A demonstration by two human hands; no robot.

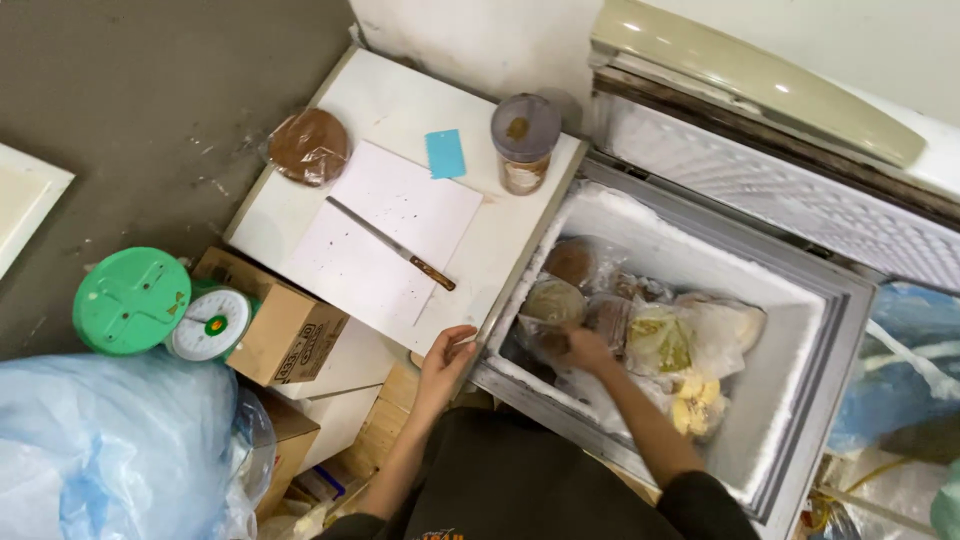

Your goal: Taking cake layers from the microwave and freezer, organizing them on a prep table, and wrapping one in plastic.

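— Where was the bagged brown block when your right hand (585, 350) reached into the chest freezer (812, 330)?

— Low in the centre of the frame, right under your fingers. The bagged brown block (607, 318) sat among other frozen bags, with a round bagged lump (553, 300) just to its left and a yellowish bag (658, 342) just to its right.

— And your grip there?

— Your right grip was curled down onto the bags, touching them near the block. You could not tell whether it had closed on anything; the fingers hid the contact.

— Your left hand (447, 362)?

— It lay at the lower centre, fingers loosely bent over the near edge of the white tabletop (400, 105) beside the freezer's rim, holding nothing.

— What lay on that tabletop?

— A knife (390, 243) on a sheet of paper (385, 240), a jar (524, 142), a blue card (445, 153) and a wrapped brown disc (310, 146) towards the upper left.
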